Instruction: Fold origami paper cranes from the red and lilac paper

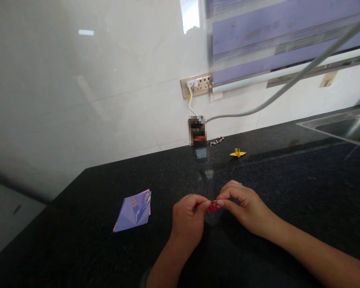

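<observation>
My left hand (186, 218) and my right hand (243, 204) meet over the black stone counter (78, 248). Both pinch a small red folded paper piece (212, 206) between thumb and fingers, one hand on each side of it. Only a sliver of the red paper shows between my fingertips; the rest is hidden by them. A purple patterned paper folded into a kite shape (134, 210) lies flat on the counter to the left of my left hand.
A small yellow folded paper figure (237, 153) stands farther back on the counter. A blurred dark object (197, 132) leans at the wall under a socket strip (198, 85), with a white cable. A metal sink (348, 124) is at the right.
</observation>
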Action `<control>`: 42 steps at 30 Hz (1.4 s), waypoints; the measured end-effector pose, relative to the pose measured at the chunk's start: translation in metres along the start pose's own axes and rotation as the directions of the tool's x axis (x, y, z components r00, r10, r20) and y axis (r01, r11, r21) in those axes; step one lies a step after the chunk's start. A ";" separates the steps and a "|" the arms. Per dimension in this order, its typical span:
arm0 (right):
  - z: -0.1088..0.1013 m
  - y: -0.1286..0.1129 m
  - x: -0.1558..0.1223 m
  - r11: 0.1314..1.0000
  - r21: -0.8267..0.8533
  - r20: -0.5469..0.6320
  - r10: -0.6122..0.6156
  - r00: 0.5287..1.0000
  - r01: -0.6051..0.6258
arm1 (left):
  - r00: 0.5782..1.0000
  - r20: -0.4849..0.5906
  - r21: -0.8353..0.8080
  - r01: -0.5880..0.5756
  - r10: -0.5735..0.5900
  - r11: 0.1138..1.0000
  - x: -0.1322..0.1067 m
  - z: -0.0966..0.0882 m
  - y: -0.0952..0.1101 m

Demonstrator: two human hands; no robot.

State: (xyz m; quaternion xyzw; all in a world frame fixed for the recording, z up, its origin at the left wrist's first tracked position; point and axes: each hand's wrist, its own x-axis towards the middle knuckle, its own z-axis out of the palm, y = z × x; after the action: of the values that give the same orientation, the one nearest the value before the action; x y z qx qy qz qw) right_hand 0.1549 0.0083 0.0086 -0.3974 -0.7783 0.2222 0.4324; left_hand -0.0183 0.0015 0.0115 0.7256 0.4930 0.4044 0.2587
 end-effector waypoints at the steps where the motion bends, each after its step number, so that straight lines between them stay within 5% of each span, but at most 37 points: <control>1: 0.000 -0.001 0.000 1.000 -0.013 -0.002 0.005 1.000 -0.005 | 1.000 -0.004 0.000 0.001 -0.001 1.000 0.000 0.000 0.001; 5: 0.000 -0.003 0.000 1.000 0.004 -0.004 0.015 1.000 -0.015 | 0.998 -0.017 -0.096 0.057 -0.059 0.994 0.001 0.002 0.000; 8: 0.003 0.000 0.001 0.962 0.193 -0.003 0.198 0.980 -0.193 | 0.976 0.006 -0.381 0.202 -0.216 0.902 0.005 0.005 -0.002; 11: 0.009 0.001 0.000 0.785 0.454 0.028 0.460 0.887 -0.421 | 0.954 0.129 -0.621 0.289 -0.269 0.729 0.007 0.007 -0.001; 14: 0.012 -0.002 0.000 0.667 0.576 0.100 0.517 0.850 -0.473 | 0.944 0.202 -0.658 0.328 -0.260 0.678 0.007 0.007 0.001; 23: 0.010 -0.005 0.001 0.797 0.474 0.027 0.411 0.911 -0.373 | 0.890 0.255 -0.721 0.436 -0.379 0.538 0.004 0.011 0.001; 28: 0.001 0.001 0.001 0.889 0.317 0.063 0.329 0.942 -0.331 | 0.893 0.249 -0.705 0.432 -0.375 0.562 0.002 0.010 0.006; 33: -0.007 0.002 0.000 1.000 -0.008 0.008 0.001 1.000 -0.001 | 0.883 0.244 -0.679 0.451 -0.401 0.580 0.003 0.012 0.002; 37: -0.011 0.001 0.000 0.924 -0.258 0.079 -0.270 0.960 0.281 | 0.875 0.236 -0.701 0.454 -0.422 0.549 0.004 0.014 -0.002; 42: -0.008 -0.002 0.002 0.878 -0.295 0.133 -0.352 0.926 0.377 | 0.874 0.223 -0.711 0.449 -0.432 0.541 0.003 0.014 -0.001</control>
State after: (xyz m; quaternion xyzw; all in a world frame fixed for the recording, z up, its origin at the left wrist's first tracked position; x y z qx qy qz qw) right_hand 0.1603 0.0087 0.0156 -0.2990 -0.8803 0.0245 0.3676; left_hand -0.0068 0.0050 0.0046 0.4121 0.4471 0.4836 0.6297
